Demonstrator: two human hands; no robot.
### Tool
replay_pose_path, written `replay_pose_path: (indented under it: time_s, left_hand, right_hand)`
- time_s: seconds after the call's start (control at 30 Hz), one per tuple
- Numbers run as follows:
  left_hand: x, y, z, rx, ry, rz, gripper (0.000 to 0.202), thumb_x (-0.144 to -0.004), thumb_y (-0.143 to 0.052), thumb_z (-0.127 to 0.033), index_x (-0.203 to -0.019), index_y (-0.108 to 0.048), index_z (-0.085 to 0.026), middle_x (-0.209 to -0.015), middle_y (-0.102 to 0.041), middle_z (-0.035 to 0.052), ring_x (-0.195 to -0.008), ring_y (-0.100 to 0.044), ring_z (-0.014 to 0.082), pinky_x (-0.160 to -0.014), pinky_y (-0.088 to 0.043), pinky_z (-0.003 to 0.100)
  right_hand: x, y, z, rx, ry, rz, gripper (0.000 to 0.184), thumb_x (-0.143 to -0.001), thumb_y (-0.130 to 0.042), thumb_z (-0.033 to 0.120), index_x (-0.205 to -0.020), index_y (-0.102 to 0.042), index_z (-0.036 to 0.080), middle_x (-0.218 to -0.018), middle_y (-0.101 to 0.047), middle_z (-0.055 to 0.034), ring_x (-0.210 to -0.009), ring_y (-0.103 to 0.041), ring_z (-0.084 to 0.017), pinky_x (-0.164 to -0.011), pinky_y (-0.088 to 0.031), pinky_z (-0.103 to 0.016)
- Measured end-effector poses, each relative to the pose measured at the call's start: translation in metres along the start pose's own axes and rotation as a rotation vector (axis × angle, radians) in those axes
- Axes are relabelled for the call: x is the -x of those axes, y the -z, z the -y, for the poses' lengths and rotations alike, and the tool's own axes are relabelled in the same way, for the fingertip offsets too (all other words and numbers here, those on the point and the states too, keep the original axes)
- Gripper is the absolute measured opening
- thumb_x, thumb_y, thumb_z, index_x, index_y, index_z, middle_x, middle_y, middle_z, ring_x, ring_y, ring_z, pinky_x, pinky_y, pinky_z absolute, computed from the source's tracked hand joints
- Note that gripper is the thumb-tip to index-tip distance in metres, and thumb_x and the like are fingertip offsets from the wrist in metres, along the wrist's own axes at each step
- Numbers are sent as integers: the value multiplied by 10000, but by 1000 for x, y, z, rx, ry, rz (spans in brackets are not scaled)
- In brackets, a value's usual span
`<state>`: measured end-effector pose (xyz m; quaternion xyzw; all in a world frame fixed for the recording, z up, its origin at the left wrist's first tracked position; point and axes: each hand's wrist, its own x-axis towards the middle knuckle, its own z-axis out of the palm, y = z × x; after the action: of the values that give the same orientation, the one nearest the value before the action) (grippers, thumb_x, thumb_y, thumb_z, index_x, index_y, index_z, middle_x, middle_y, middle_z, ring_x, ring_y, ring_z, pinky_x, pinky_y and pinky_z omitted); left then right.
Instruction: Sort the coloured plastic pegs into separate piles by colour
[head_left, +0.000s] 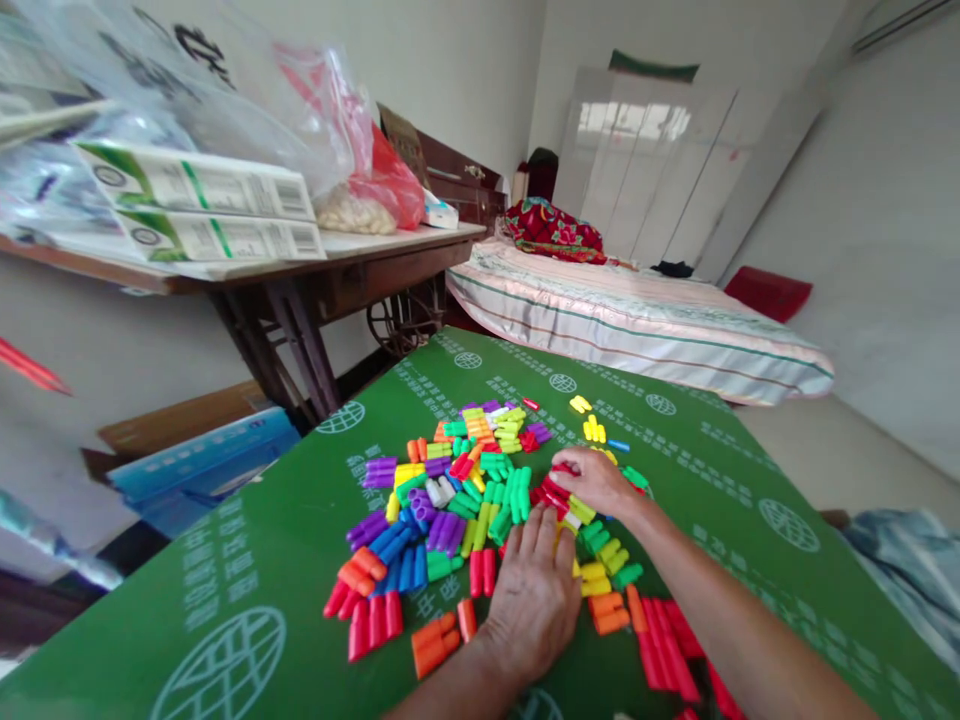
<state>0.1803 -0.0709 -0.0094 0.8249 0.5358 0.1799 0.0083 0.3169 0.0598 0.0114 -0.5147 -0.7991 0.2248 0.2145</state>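
Note:
A heap of small plastic caps in red, orange, green, blue, purple and yellow lies on a green printed table cover. My left hand rests palm down on the heap, fingers stretched flat over the caps. Farther out, my right hand curls its fingers round red caps at the heap's right side. A row of red caps lies under my right forearm.
A wooden sewing-machine table at the left holds boxes and plastic bags. A bed with a striped cover stands behind the green table. A blue box sits on the floor at the left.

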Motion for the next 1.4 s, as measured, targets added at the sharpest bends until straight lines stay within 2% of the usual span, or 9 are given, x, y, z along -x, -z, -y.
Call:
replay_pose_path:
  time_s: [0.1,0.23,0.4,0.57,0.67,0.8,1.03,1.2,1.4]
  left_hand:
    - [0,0,-2,-18,28,-20,406,-835,-437,-298,-1200,-531,-146,-1348,-463,150,-1257,-391,312,-988,-385,482]
    - [0,4,-7,-77,88,-17,391,-826,-449,-290,-1168,-553,-130,-1307,-494,167,-1219,-429,329,-949,-407,497]
    - [7,8,-8,-112,74,-10,407,-841,-430,-319,-1162,-562,-107,-1299,-500,182,-1222,-429,337,-963,-395,498]
    - [15,5,-5,-109,31,-27,409,-854,-416,-327,-1172,-557,-112,-1304,-500,177,-1243,-414,325,-999,-361,505]
    - [16,4,-4,-105,14,-42,405,-849,-436,-323,-1181,-551,-121,-1305,-502,172,-1243,-415,324,-987,-373,508]
    - [20,9,-1,-109,-13,-58,381,-843,-452,-285,-1173,-559,-128,-1293,-518,164,-1224,-439,319,-973,-392,503]
    - [44,19,19,-79,-69,-153,372,-808,-526,-332,-1134,-579,-161,-1253,-553,142,-1201,-460,302,-979,-398,486]
    - [57,13,27,-101,-61,-205,417,-791,-549,-319,-1175,-552,-159,-1255,-555,133,-1205,-460,292,-990,-393,477]
    - [46,22,37,-155,63,-190,416,-811,-522,-342,-1170,-559,-134,-1250,-557,158,-1194,-471,306,-971,-412,475]
  right_hand:
    - [23,10,10,-228,11,-43,309,-801,-523,340,-1037,-621,167,-887,-686,-45,-781,-624,-151,-719,-490,-266]
    - [61,28,5,-456,-21,-125,336,-789,-543,385,-1035,-615,167,-880,-691,-54,-793,-643,-169,-745,-508,-299]
    - [133,46,-37,-135,-302,-406,440,-770,-509,461,-1081,-617,170,-987,-680,-108,-905,-642,-237,-817,-497,-382]
    - [208,32,-53,116,-430,-257,626,-702,-563,523,-1211,-573,158,-1166,-600,-131,-1094,-560,-281,-949,-436,-424]
    - [222,12,-40,162,-395,-236,637,-692,-579,498,-1239,-560,172,-1248,-537,-123,-1191,-482,-276,-1009,-391,-412]
    - [202,-6,-18,142,-347,-254,586,-723,-570,447,-1250,-547,192,-1338,-464,-107,-1272,-392,-262,-1056,-334,-406]
    - [148,-13,8,133,-152,-220,426,-789,-525,336,-1171,-593,159,-1222,-565,-102,-1151,-506,-204,-1000,-380,-309]
    - [85,-6,31,346,-224,-214,342,-822,-511,304,-1117,-619,170,-1114,-625,-117,-1091,-531,-241,-956,-377,-355]
    - [5,-5,29,307,-255,-60,384,-770,-569,228,-1150,-603,180,-1114,-644,-117,-1041,-584,-236,-858,-430,-338]
